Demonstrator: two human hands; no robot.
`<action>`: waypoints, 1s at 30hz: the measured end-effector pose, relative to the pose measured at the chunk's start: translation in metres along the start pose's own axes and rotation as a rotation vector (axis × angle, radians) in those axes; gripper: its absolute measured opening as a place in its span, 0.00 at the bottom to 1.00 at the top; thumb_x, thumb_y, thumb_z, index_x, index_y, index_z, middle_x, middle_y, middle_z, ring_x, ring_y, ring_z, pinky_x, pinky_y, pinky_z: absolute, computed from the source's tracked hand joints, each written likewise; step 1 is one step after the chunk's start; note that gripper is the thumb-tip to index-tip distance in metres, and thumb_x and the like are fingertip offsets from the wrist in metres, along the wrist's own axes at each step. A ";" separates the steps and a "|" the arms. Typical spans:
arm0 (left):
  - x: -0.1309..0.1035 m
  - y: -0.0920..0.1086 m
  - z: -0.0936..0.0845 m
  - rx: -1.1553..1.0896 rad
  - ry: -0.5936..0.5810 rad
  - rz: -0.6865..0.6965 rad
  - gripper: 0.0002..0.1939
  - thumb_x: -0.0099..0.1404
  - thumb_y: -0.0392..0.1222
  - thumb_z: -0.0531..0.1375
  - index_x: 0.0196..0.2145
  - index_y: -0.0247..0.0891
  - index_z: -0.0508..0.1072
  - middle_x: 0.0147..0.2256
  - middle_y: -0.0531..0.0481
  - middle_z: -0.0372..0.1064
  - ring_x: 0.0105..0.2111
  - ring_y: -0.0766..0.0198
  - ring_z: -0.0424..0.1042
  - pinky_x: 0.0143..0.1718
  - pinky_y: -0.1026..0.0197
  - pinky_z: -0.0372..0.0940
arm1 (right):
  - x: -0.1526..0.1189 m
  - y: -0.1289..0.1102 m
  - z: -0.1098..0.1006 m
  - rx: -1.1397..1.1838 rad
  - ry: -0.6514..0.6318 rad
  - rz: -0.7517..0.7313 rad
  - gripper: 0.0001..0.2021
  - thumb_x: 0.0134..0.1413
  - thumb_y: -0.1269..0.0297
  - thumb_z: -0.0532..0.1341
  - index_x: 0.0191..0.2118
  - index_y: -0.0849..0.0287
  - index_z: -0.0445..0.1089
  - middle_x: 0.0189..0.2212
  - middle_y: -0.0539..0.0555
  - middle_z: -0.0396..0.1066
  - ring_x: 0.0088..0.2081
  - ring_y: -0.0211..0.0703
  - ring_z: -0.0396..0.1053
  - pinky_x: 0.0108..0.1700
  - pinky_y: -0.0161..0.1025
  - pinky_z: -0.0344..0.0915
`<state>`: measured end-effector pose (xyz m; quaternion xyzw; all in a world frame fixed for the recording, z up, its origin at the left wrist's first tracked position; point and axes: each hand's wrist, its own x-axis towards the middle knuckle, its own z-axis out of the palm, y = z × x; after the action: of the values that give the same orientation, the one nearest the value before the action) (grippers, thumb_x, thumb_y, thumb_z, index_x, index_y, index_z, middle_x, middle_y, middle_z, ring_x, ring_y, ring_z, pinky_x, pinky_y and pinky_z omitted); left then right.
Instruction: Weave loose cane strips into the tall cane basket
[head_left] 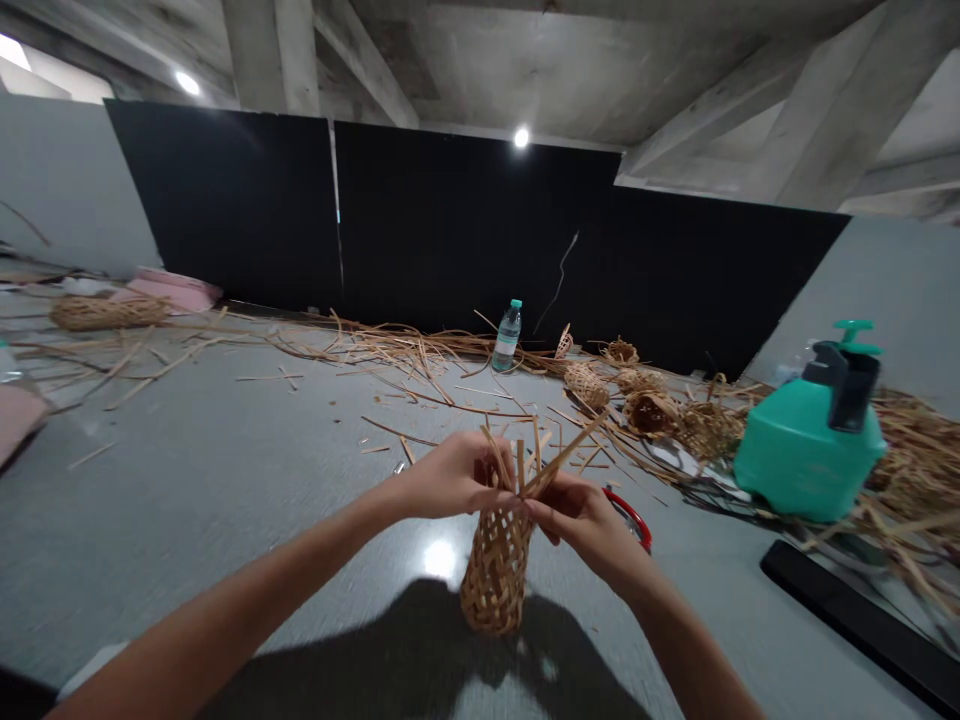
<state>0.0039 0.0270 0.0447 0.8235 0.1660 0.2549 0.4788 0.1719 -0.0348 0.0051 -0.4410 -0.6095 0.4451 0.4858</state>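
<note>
Two hands work the basket (496, 570) rim: left hand (450, 475) and right hand (574, 510) each pinch loose strips (547, 455). Weaving looks mid-way. Folding strips next needs steady tension.

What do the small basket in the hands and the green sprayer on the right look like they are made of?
The woven basket looks like thin, matte tan strips of bamboo or cane, with loose ends sticking up between the left hand and right hand. The green sprayer looks like smooth moulded plastic with a slight sheen.
</note>
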 end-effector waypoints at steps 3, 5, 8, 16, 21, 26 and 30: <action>0.002 -0.003 -0.001 -0.031 -0.014 0.002 0.05 0.51 0.35 0.62 0.23 0.32 0.68 0.20 0.57 0.61 0.19 0.74 0.58 0.19 0.71 0.52 | 0.001 0.003 -0.001 0.016 -0.001 0.020 0.10 0.43 0.59 0.64 0.25 0.62 0.68 0.15 0.44 0.59 0.17 0.30 0.54 0.18 0.30 0.51; 0.003 -0.005 0.000 -0.060 0.005 0.010 0.05 0.52 0.33 0.61 0.24 0.32 0.67 0.20 0.57 0.60 0.20 0.74 0.58 0.20 0.71 0.53 | 0.001 0.005 -0.001 0.027 0.018 0.022 0.10 0.43 0.59 0.64 0.25 0.62 0.68 0.15 0.44 0.59 0.16 0.30 0.54 0.18 0.30 0.51; 0.003 -0.007 0.003 -0.096 0.024 0.002 0.05 0.52 0.32 0.60 0.26 0.32 0.66 0.22 0.57 0.61 0.21 0.73 0.60 0.22 0.70 0.56 | 0.002 0.007 -0.001 0.047 0.032 0.022 0.10 0.42 0.59 0.64 0.27 0.62 0.69 0.17 0.45 0.60 0.17 0.30 0.54 0.18 0.30 0.52; 0.003 -0.015 0.009 -0.132 0.126 -0.034 0.06 0.50 0.31 0.60 0.27 0.33 0.65 0.25 0.55 0.62 0.24 0.71 0.62 0.26 0.66 0.59 | 0.003 0.013 -0.002 0.074 0.048 0.017 0.09 0.42 0.61 0.65 0.28 0.61 0.70 0.19 0.46 0.63 0.17 0.30 0.56 0.18 0.29 0.53; 0.002 -0.022 0.011 -0.143 0.155 -0.041 0.07 0.51 0.33 0.60 0.27 0.33 0.64 0.25 0.55 0.62 0.24 0.70 0.63 0.26 0.66 0.59 | 0.005 0.016 -0.002 0.090 0.065 0.007 0.10 0.42 0.59 0.64 0.28 0.60 0.71 0.20 0.47 0.65 0.17 0.30 0.56 0.17 0.29 0.53; 0.002 -0.026 0.012 -0.156 0.138 -0.025 0.08 0.53 0.35 0.61 0.29 0.33 0.63 0.26 0.54 0.63 0.26 0.69 0.64 0.27 0.65 0.60 | 0.005 0.014 0.004 0.103 0.127 0.003 0.09 0.39 0.61 0.67 0.27 0.59 0.70 0.22 0.48 0.68 0.25 0.36 0.65 0.29 0.33 0.62; 0.001 -0.025 0.012 -0.107 0.144 0.027 0.08 0.54 0.34 0.60 0.32 0.33 0.63 0.26 0.54 0.62 0.25 0.70 0.63 0.26 0.66 0.60 | 0.004 0.012 0.007 0.103 0.161 0.011 0.10 0.39 0.59 0.66 0.28 0.59 0.71 0.25 0.51 0.70 0.31 0.42 0.67 0.36 0.37 0.62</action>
<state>0.0110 0.0309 0.0178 0.7785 0.1754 0.3284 0.5053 0.1660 -0.0288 -0.0063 -0.4529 -0.5424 0.4418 0.5528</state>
